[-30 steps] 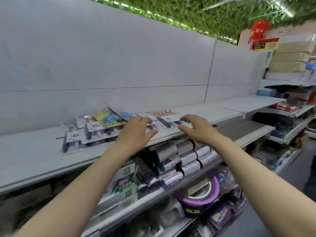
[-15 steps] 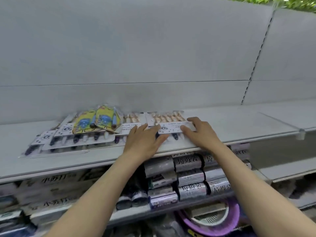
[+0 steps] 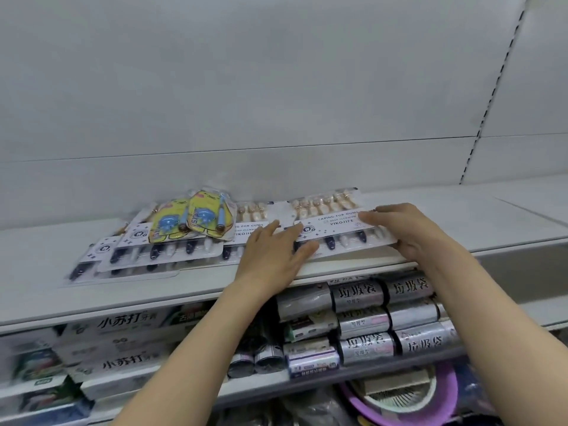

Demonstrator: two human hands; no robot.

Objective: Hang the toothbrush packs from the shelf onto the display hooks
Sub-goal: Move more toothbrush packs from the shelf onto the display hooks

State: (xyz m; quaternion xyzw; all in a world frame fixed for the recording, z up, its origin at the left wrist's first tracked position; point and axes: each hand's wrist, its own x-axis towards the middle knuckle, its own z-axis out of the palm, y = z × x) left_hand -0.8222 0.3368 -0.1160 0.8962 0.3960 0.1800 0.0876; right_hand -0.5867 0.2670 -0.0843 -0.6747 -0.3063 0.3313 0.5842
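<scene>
Several flat toothbrush packs lie side by side on the grey shelf [image 3: 461, 238] in the head view. The rightmost toothbrush pack [image 3: 335, 224] has a white card printed "CARING FOR GUMS". My left hand [image 3: 273, 256] holds its left front corner, fingers on top and thumb at the front edge. My right hand [image 3: 408, 232] grips its right end with the fingers laid over the card. The pack lies flat on the shelf. Further left lie two yellow children's toothbrush packs [image 3: 190, 219] on top of overlapping white packs [image 3: 147, 253]. No display hooks are in view.
A plain grey back panel [image 3: 276, 87] rises behind the shelf, with a slotted upright [image 3: 491, 96] at the right. Below the shelf are toothpaste boxes [image 3: 116, 327] on the left and silver bin-bag rolls [image 3: 384, 321] on the right. A purple basin [image 3: 408, 404] sits lower down.
The view has drawn closer and swung left onto the packs. Both hands have closed in on the rightmost pack, the left from the neighbouring pack and the right onto its end.
</scene>
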